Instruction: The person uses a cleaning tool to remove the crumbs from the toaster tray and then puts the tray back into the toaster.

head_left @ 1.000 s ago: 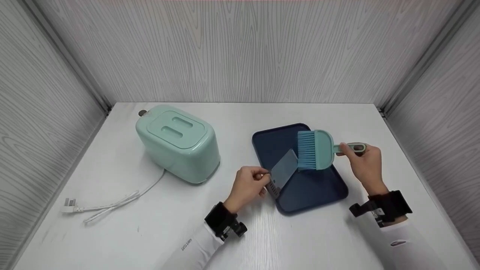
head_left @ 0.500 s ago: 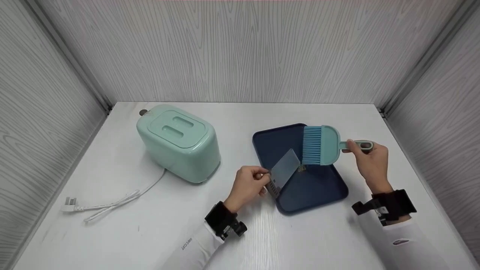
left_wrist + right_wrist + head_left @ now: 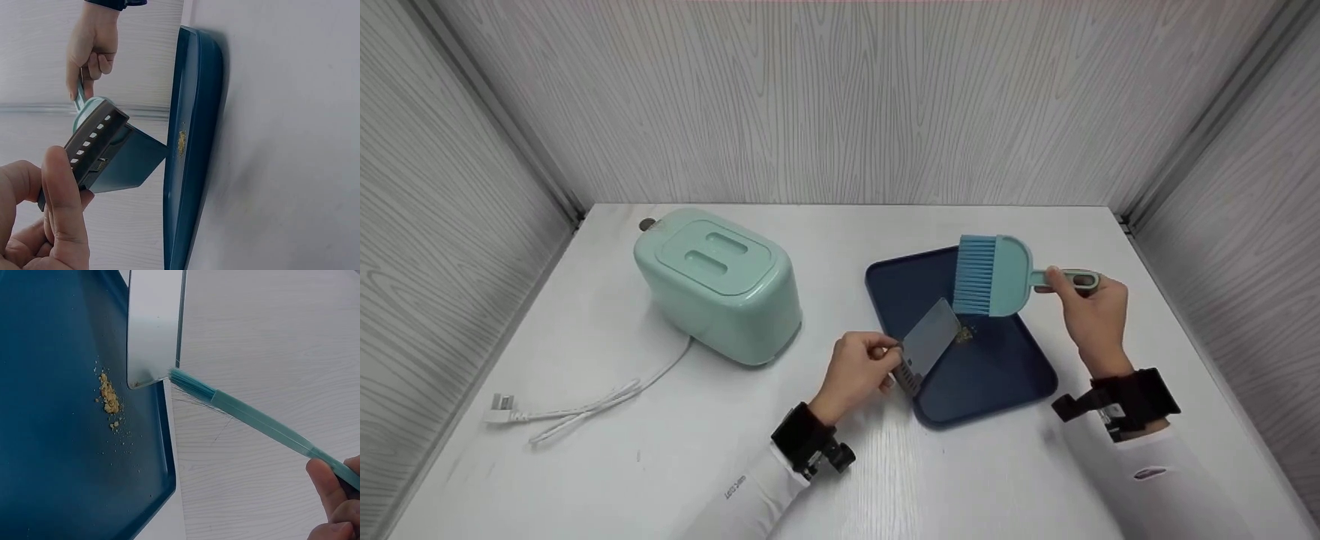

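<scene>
My left hand point(image 3: 855, 371) pinches the dark slotted end of a flat toaster crumb tray point(image 3: 931, 334), which is tilted over a navy serving tray point(image 3: 986, 390). With thumb and fingers my right hand point(image 3: 1096, 322) grips the handle of a mint hand brush point(image 3: 1011, 277) with blue bristles. In the right wrist view, the bristle tips point(image 3: 185, 381) overlap a lower corner of the crumb tray; whether they touch I cannot tell. Yellow-brown crumbs point(image 3: 109, 396) lie in a small heap on the serving tray, below the crumb tray's lower edge.
A mint toaster point(image 3: 720, 292) with its top covered stands on the left of the white table point(image 3: 810, 240). Its white cord point(image 3: 585, 412) lies looped, ending in a plug point(image 3: 500, 410) at the far left. Pale wood-grain panels point(image 3: 840, 105) enclose the back and sides.
The brush has moved away from me, first swinging right and then back left. The crumbs on the serving tray have come into view. My left hand and the crumb tray have hardly moved.
</scene>
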Demonstrator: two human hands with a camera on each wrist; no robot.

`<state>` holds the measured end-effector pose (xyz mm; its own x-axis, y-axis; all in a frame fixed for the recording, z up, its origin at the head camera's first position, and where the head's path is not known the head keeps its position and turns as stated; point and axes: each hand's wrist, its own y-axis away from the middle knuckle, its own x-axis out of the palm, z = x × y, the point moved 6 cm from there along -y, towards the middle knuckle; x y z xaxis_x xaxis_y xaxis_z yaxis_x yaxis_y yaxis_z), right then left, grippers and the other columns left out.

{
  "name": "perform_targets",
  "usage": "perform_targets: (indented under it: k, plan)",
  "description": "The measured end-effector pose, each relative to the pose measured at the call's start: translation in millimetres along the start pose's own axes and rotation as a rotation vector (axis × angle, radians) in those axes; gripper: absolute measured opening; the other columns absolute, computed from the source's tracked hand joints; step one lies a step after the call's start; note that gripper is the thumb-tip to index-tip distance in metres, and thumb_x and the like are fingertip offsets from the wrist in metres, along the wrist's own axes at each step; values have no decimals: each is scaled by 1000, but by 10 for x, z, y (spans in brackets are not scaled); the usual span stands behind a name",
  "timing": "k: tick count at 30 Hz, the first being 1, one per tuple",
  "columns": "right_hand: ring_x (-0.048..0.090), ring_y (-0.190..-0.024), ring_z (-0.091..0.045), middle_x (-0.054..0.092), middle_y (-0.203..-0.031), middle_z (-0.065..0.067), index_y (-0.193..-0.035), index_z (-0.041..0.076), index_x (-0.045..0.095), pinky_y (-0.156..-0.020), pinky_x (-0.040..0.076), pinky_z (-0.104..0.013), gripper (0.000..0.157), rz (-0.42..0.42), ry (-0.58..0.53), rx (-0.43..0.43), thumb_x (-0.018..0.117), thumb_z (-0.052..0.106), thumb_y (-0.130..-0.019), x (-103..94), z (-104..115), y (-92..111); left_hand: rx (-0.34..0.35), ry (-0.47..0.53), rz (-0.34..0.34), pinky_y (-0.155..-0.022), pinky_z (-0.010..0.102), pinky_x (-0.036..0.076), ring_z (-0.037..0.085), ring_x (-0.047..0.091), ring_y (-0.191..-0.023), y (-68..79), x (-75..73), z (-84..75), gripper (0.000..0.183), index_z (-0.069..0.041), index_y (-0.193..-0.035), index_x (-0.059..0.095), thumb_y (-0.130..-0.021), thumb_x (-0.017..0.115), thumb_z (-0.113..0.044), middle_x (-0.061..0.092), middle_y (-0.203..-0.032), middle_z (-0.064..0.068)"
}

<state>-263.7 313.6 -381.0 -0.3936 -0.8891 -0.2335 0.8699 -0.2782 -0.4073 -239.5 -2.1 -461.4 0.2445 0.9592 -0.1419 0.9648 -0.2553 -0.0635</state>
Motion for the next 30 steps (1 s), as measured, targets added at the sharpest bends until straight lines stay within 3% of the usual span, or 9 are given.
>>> perform_targets:
  k: [6, 13, 17, 22, 25, 30]
  plan:
    - [42, -59, -5, 77, -80, -14, -98, -16, 74, -61, 22, -23, 23, 15, -40, -18, 69, 6, -99, 87, 59, -13, 1, 0, 0, -49, 25, 57, 10, 61, -47, 0, 10, 1, 19, 5, -108, 77, -94, 65, -1, 67, -67, 5]
    - [63, -74, -4, 74, -83, -26, -96, -15, 75, -70, 34, -23, 19, 31, -13, -46, 68, 3, -98, 158, 105, 10, 2, -7, 0, -49, 31, 59, 10, 60, -46, 9, 9, -14, 19, 5, -109, 76, -95, 65, -2, 63, -66, 2]
    - [62, -70, -4, 74, -84, -28, -96, -14, 76, -68, 36, -21, 19, 33, 14, -48, 69, 3, -98, 165, 114, 38, 0, -5, -3, -49, 29, 59, 10, 61, -47, 8, 3, -10, 18, 5, -108, 77, -96, 66, -2, 64, -66, 2]
    - [47, -57, -2, 74, -84, -29, -94, -14, 76, -61, 32, -20, 18, 26, 71, -70, 70, 2, -97, 173, 137, 61, -1, -4, -6, -48, 26, 57, 10, 61, -47, 7, 3, -8, 18, 5, -108, 77, -95, 66, -1, 64, -66, 3]
    - [49, -58, 1, 72, -86, -34, -93, -14, 76, -61, 34, -18, 17, 24, 103, -87, 69, 1, -97, 178, 121, 72, -1, -1, -14, -48, 26, 57, 10, 60, -46, 8, 1, -11, 18, 6, -107, 76, -95, 66, 0, 64, -66, 3]
    - [57, -65, 3, 74, -86, -28, -94, -8, 79, -64, 38, -18, 17, 34, 154, -80, 71, 6, -98, 158, -103, 43, 0, 4, -24, -47, 26, 57, 10, 60, -46, 1, 0, -7, 17, 8, -106, 76, -94, 66, 0, 64, -66, 3]
